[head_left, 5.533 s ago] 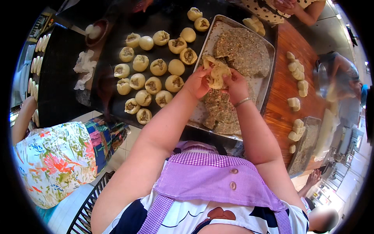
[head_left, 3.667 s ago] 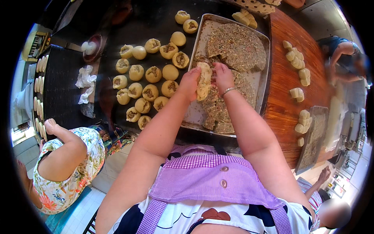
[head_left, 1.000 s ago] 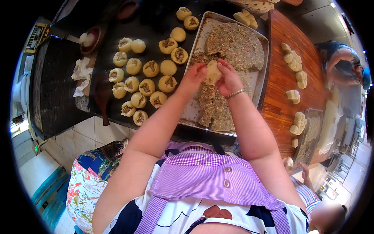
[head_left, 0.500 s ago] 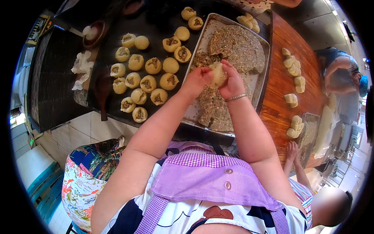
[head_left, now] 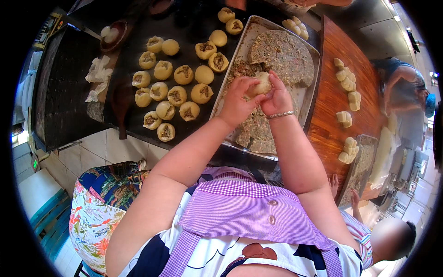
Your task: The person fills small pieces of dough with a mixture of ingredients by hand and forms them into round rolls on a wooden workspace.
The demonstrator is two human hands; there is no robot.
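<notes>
I hold a piece of pale dough (head_left: 263,84) between my left hand (head_left: 239,102) and my right hand (head_left: 278,96), above a metal tray (head_left: 301,104) spread with speckled filling (head_left: 287,57). To my left, round buns (head_left: 183,74), many open-topped, sit on a dark tabletop (head_left: 134,121); to my right, dough lumps (head_left: 354,100) line a wooden table (head_left: 330,131).

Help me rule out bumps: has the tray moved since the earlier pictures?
No: the tray shows no clear shift; its right edge lies alongside the wooden board as before.

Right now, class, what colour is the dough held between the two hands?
Pale creamy yellow; the held dough shows best in the head view.
</notes>
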